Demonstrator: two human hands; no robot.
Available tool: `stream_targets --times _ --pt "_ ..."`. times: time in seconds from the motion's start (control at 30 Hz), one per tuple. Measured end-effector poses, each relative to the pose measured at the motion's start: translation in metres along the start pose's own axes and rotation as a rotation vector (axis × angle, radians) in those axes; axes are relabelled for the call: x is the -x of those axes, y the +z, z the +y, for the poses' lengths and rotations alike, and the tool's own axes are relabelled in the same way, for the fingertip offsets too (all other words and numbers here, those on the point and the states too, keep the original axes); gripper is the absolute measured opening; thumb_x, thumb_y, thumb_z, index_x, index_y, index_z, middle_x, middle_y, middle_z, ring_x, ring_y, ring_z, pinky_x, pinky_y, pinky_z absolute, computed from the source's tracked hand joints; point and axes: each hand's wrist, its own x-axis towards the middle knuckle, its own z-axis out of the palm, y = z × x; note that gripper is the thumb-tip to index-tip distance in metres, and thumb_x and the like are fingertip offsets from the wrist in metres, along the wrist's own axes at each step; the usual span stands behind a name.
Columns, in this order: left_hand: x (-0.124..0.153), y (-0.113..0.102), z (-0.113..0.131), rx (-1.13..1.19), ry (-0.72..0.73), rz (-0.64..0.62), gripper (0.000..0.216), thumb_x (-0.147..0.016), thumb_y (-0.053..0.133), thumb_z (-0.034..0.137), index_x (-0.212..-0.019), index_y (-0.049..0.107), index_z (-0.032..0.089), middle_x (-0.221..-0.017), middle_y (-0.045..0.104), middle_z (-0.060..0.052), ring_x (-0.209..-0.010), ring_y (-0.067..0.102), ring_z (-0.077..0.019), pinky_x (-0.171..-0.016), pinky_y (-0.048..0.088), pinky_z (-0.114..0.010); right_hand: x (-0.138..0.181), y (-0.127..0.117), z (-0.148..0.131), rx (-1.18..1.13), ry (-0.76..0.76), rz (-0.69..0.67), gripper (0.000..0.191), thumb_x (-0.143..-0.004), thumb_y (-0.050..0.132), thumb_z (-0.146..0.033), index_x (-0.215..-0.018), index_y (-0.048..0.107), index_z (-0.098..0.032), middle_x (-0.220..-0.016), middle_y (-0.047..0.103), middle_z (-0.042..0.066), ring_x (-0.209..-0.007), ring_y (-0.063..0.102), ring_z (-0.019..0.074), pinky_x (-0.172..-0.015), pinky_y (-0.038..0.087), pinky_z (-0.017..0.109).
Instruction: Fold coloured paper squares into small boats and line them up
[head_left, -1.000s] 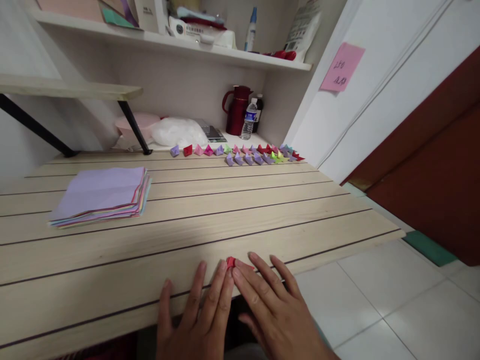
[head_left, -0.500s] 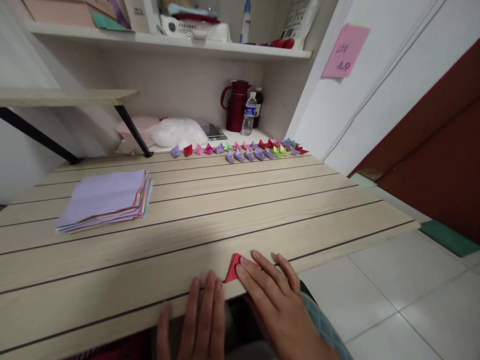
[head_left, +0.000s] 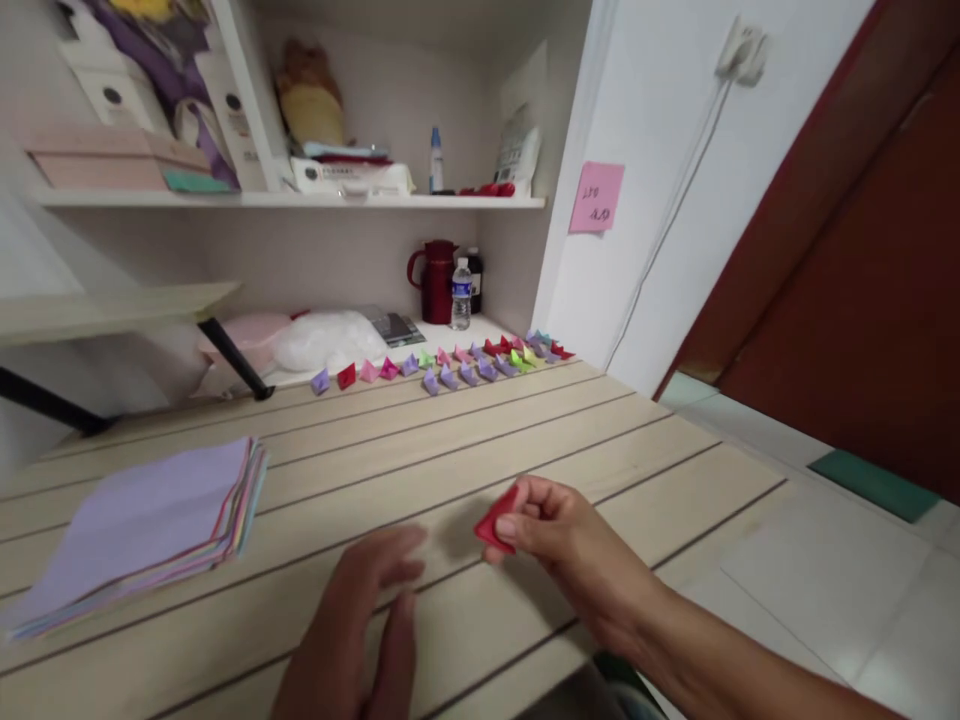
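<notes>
A small red folded paper [head_left: 495, 519] is pinched between the thumb and fingers of my right hand [head_left: 551, 525], raised above the slatted wooden table [head_left: 420, 470]. To its left, my left hand [head_left: 367, 600] hangs over the near part of the table, blurred by motion, with thumb and fingers apart and nothing in them. A gap separates it from the red paper. On the left side lies a stack of coloured paper sheets [head_left: 150, 520], a lilac one on top. Several small folded paper boats [head_left: 466, 372] in mixed colours stand in rows along the table's far edge.
Behind the boats are a dark red jug [head_left: 437, 285], a water bottle [head_left: 461, 298] and a white plastic bag [head_left: 326, 340]. A small raised shelf with a black leg [head_left: 232, 355] stands at the far left. Tiled floor [head_left: 795, 580] lies past the right edge.
My right hand has lifted the red paper off the table's near edge and now pinches it. My left hand has risen from the edge. The view has tilted up.
</notes>
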Motion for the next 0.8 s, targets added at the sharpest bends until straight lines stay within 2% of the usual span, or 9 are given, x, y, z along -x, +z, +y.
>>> stream_targets --times 0.07,0.13,0.2,0.27,0.43,0.53,0.63,0.7,0.8 --pt "-0.045 0.014 0.001 0.065 -0.06 -0.002 0.04 -0.084 0.059 0.045 -0.121 0.061 0.028 -0.121 0.069 -0.01 -0.096 0.069 -0.0273 -0.077 0.056 -0.041 -0.038 0.003 -0.005 -0.067 0.023 -0.017 0.03 -0.058 0.09 -0.027 -0.066 0.065 -0.014 -0.065 0.074 0.005 -0.06 0.068 0.0141 -0.066 0.051 0.024" --pt "-0.085 0.025 -0.001 0.487 -0.423 -0.005 0.04 -0.081 0.068 0.044 -0.111 0.064 0.018 -0.124 0.065 -0.017 -0.095 0.07 -0.0271 -0.083 0.055 -0.043 -0.072 0.007 -0.008 -0.14 0.051 0.015 0.036 -0.051 0.093 -0.026 -0.066 0.063 -0.016 -0.068 0.075 0.002 -0.06 0.07 0.0154 -0.068 0.054 0.027" --pt "-0.113 0.029 -0.005 0.623 -0.443 0.015 0.041 -0.088 0.059 0.046 -0.116 0.06 0.016 -0.127 0.062 -0.019 -0.099 0.07 -0.0242 -0.088 0.054 -0.042 -0.098 0.013 -0.008 -0.153 0.071 0.003 0.038 -0.049 0.094 -0.027 -0.07 0.064 -0.015 -0.068 0.075 0.003 -0.059 0.071 0.0165 -0.069 0.055 0.029" --pt "-0.128 0.03 -0.01 0.681 -0.407 0.048 0.043 -0.09 0.055 0.049 -0.117 0.059 0.016 -0.122 0.065 -0.018 -0.099 0.07 -0.0216 -0.09 0.053 -0.039 -0.117 0.02 -0.006 -0.147 0.099 -0.016 0.038 -0.052 0.093 -0.027 -0.075 0.066 -0.014 -0.069 0.075 0.004 -0.059 0.071 0.0167 -0.068 0.056 0.03" --pt "-0.133 0.026 -0.031 0.716 -0.394 0.107 0.054 -0.074 0.069 0.062 -0.1 0.066 0.015 -0.088 0.074 -0.011 -0.072 0.07 -0.0186 -0.072 0.053 -0.033 -0.136 0.043 0.012 -0.156 0.165 -0.021 0.034 -0.058 0.09 -0.031 -0.074 0.065 -0.014 -0.065 0.073 0.003 -0.055 0.068 0.0136 -0.062 0.056 0.027" --pt "-0.13 0.026 -0.043 0.697 -0.387 0.095 0.045 -0.063 0.082 0.052 -0.085 0.07 0.014 -0.068 0.071 -0.004 -0.06 0.064 -0.0165 -0.065 0.05 -0.03 -0.135 0.052 0.022 -0.155 0.18 -0.045 0.038 -0.051 0.093 -0.031 -0.066 0.063 -0.014 -0.061 0.07 0.002 -0.052 0.065 0.0129 -0.062 0.056 0.028" --pt "-0.127 0.026 -0.048 0.667 -0.398 0.093 0.033 -0.063 0.084 0.043 -0.074 0.071 0.015 -0.062 0.069 -0.001 -0.061 0.061 -0.0145 -0.065 0.046 -0.026 -0.131 0.053 0.025 -0.149 0.185 -0.052 0.042 -0.048 0.095 -0.034 -0.064 0.062 -0.014 -0.058 0.068 0.001 -0.053 0.064 0.0137 -0.061 0.054 0.028" --pt "-0.126 0.024 -0.045 0.663 -0.403 0.062 0.029 -0.067 0.081 0.042 -0.068 0.07 0.015 -0.06 0.067 0.0 -0.061 0.057 -0.0127 -0.064 0.044 -0.024 -0.129 0.049 0.025 -0.118 0.147 -0.125 0.041 -0.056 0.09 -0.043 -0.065 0.063 -0.014 -0.059 0.068 0.002 -0.056 0.064 0.0142 -0.064 0.052 0.028" --pt "-0.124 0.018 -0.034 0.748 -0.409 -0.01 0.033 -0.071 0.078 0.044 -0.06 0.066 0.016 -0.058 0.062 0.001 -0.06 0.051 -0.0115 -0.063 0.043 -0.023 -0.126 0.043 0.022 0.0 0.066 -0.259 0.048 -0.078 0.069 -0.06 -0.07 0.068 -0.012 -0.064 0.069 0.005 -0.061 0.063 0.0145 -0.065 0.047 0.027"
